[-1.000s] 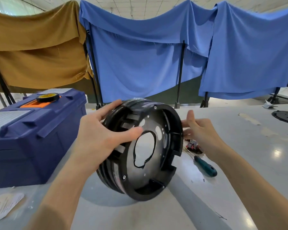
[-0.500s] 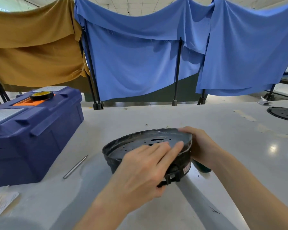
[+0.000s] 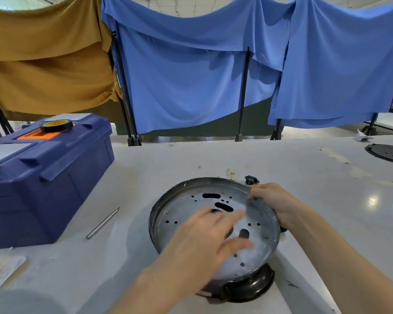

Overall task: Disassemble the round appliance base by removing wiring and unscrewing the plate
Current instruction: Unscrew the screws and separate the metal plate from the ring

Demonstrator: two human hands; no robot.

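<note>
Round appliance base [image 3: 250,288], black housing, lying flat on the white surface [image 3: 327,200] near its front edge, with the perforated metal plate [image 3: 179,207] facing up. Most of the housing is hidden under the plate and the arms, and only a glossy black arc shows at the near side. Left hand [image 3: 204,243] — motion-blurred, fingers stretched out over the plate's middle, grip slack and holding nothing; whether it touches the metal cannot be told. Right hand [image 3: 275,200], grip closed over the far right rim of the base, fingertips curled inside the lip. Small black connector [image 3: 251,179] just behind that rim, partly hidden by it; thin yellowish wire scraps [image 3: 230,172] beside it, too fine to make out. Blue toolbox [image 3: 43,177], lid shut, contents unseen, cut off at the left edge. Roll of tape [image 3: 56,125] on its lid, yellow label unreadable. Thin metal rod [image 3: 102,223] between toolbox and base. Printed paper [image 3: 2,268] at lower left, writing illegible. Second black disc [image 3: 388,154] at far right — cut off by the frame.
</note>
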